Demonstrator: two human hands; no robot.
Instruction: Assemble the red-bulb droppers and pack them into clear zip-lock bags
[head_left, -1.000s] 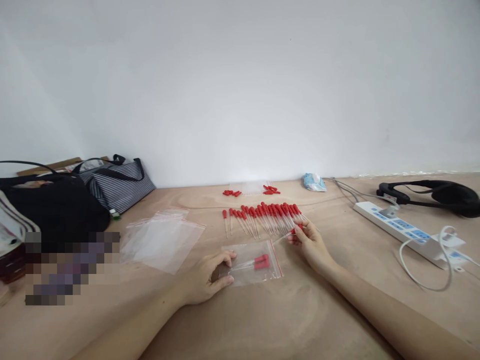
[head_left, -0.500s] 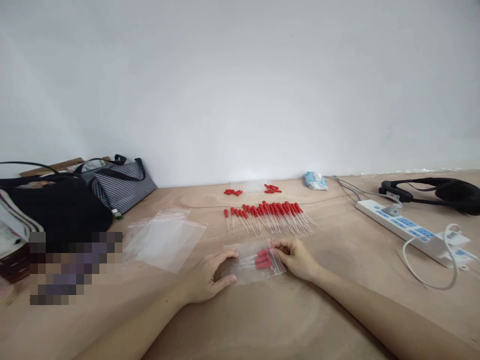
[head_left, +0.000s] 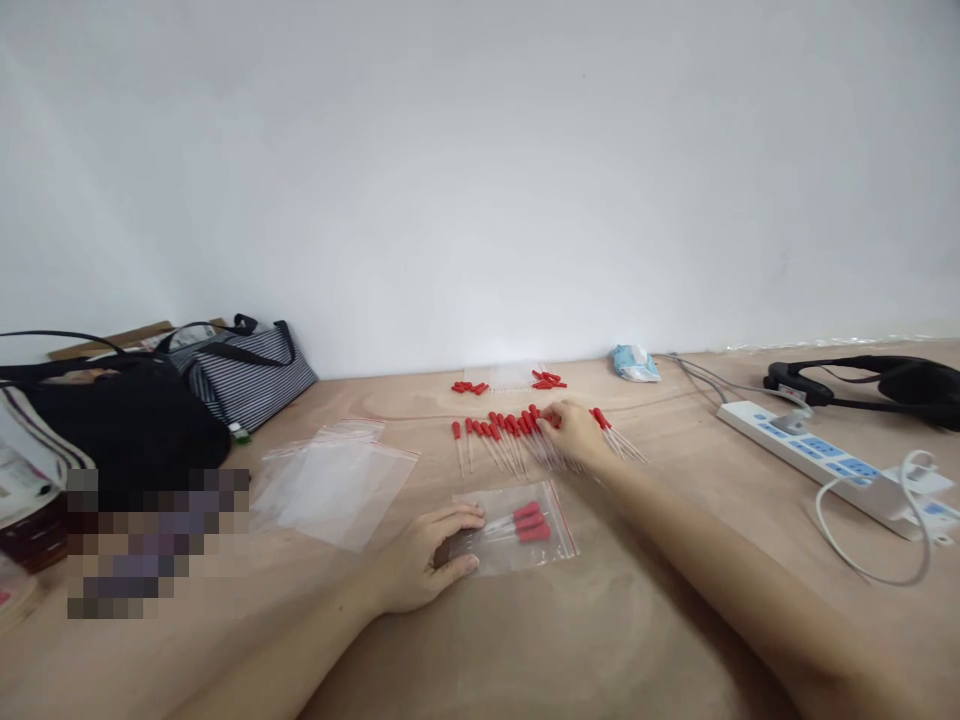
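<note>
A clear zip bag [head_left: 499, 555] lies flat before me, with several red-bulbed glass droppers [head_left: 531, 522] inside. My left hand [head_left: 424, 560] rests at the bag's left end, thumb and fingers apart and their tips touching the plastic. Beyond the bag is a row of loose droppers [head_left: 514, 425], red bulbs pointing toward the wall. My right hand [head_left: 577, 432] reaches over the right half of this row and hides part of it. Its thumb and fingertips pinch a red dropper bulb [head_left: 553, 421].
Flat zip bags [head_left: 330, 490] are stacked at left, beside a striped bag [head_left: 247, 372] and a black bag [head_left: 161, 430]. More red bulbs [head_left: 550, 380] lie near the wall. A blue-and-white packet [head_left: 635, 363], power strip [head_left: 810, 450] and black headset [head_left: 870, 388] are at right.
My right hand has let go of the bag's right end and moved forward to the dropper row. My left hand has stayed at the bag, whose zip end now shows fully.
</note>
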